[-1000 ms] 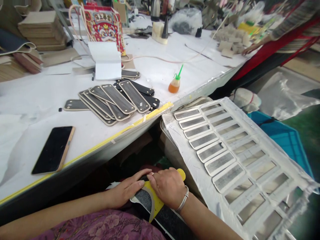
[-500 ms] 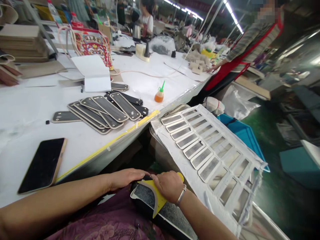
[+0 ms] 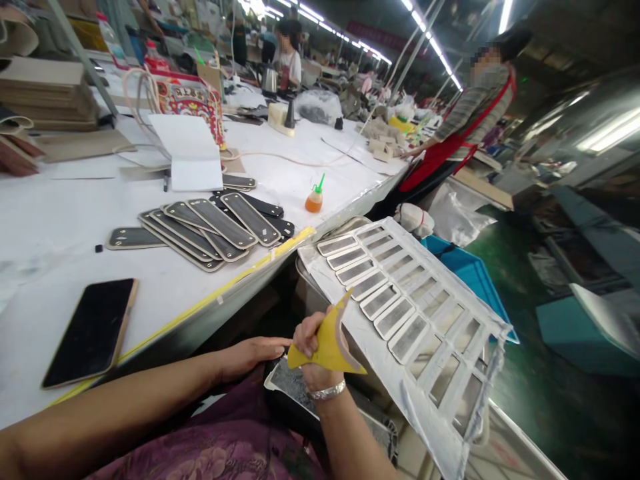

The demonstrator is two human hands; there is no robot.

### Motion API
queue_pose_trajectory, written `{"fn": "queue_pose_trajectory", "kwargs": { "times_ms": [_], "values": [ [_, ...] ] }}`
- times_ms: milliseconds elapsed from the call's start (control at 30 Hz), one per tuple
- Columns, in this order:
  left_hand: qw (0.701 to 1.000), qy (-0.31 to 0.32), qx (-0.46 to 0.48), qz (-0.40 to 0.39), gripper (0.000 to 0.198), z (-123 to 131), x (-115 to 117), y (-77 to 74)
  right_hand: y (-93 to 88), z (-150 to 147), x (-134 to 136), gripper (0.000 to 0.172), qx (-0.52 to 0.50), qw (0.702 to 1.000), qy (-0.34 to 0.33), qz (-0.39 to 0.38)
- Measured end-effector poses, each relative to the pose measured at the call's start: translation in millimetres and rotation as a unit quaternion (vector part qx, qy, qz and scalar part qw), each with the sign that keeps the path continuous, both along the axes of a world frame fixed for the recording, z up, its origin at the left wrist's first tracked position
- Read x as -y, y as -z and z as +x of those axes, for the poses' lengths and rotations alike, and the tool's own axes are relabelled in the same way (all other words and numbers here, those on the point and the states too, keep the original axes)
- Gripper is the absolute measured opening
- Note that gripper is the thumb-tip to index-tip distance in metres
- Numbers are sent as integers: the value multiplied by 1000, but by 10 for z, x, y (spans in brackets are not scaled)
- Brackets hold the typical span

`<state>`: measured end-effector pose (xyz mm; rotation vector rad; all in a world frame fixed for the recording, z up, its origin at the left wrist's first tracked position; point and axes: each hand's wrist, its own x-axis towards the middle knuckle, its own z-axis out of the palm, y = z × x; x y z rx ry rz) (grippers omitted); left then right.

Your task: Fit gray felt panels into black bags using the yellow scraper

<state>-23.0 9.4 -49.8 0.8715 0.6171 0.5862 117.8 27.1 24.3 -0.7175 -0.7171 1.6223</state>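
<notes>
In my lap lies a dark grey, rough-surfaced panel with a pale rim, on a black base. My left hand rests at its far left end, the visible fingers stretched out; the fingers' undersides are hidden. My right hand is closed around a yellow fan-shaped scraper, held above the panel with its curved, pale-smeared edge facing right. My right wrist and forearm cover part of the panel. Beside it, a white-wrapped slotted board carries several grey strips with pale rims along its left side.
Several dark straps with rivets lie piled on the white table, near a phone and a green-tipped bottle. Yellow tape lines the table edge. A blue crate sits behind the board. A person in a red apron stands far right.
My right hand has lifted the scraper off the panel and turned it, so its curved edge faces right instead of down-left. My left hand stays near the panel's end. The view has shifted slightly.
</notes>
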Motion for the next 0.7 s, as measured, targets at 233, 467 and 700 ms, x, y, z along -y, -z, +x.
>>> {"fn": "queue_pose_trajectory", "kwargs": {
  "times_ms": [233, 467, 700],
  "values": [
    [1000, -10, -9, 29, 40, -12, -30, -46, 34, -99, -38, 49, 8, 999, -32, -7],
    [991, -2, -105, 79, 36, 4, -122, -83, 85, -82, -116, 49, 16, 1000, -14, -8],
    [988, -57, -121, 75, 31, 110, -90, -26, 165, -274, -11, 56, 208, 978, 31, 7]
  ]
}}
